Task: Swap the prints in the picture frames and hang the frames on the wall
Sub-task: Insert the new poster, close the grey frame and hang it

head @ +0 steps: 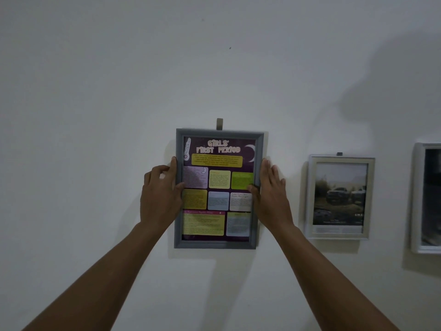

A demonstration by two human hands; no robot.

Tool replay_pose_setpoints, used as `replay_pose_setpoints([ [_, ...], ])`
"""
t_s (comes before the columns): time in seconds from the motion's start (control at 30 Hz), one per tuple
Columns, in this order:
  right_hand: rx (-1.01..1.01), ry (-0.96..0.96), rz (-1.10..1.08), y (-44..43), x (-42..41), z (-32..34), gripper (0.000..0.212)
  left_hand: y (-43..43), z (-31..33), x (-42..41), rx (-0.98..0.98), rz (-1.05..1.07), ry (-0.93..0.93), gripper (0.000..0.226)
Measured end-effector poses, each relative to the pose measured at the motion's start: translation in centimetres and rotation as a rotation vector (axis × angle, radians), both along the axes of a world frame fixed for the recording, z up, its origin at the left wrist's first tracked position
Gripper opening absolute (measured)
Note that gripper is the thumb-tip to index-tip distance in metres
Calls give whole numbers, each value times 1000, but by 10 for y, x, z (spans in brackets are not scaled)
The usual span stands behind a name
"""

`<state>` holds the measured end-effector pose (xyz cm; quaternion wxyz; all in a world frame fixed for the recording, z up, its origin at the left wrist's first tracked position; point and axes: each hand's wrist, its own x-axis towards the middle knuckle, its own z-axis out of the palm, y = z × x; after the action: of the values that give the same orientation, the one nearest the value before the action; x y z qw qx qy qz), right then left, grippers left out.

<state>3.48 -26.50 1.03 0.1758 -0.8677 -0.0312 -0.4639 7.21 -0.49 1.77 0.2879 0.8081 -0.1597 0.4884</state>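
Note:
A grey picture frame (216,244) with a purple poster print of coloured text boxes (218,187) is against the white wall, its top edge just under a small wall hook (219,123). My left hand (161,194) grips the frame's left edge, thumb on the front and fingers curled round the side. At the frame's right edge is my right hand (270,189), fingers straight along the side and the thumb on the front of the frame.
To the right hangs a white frame (340,235) with a dark landscape print, on its own hook (339,154). A second white frame (417,199) is cut off by the right border. A small nail or mark (230,48) sits higher on the wall.

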Motion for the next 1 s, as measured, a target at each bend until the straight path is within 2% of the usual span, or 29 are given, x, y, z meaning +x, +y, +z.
replay_pose_setpoints([
  [1.0,57,41,49,2,-5,5,67,5,1,-3,3,-30,49,80],
])
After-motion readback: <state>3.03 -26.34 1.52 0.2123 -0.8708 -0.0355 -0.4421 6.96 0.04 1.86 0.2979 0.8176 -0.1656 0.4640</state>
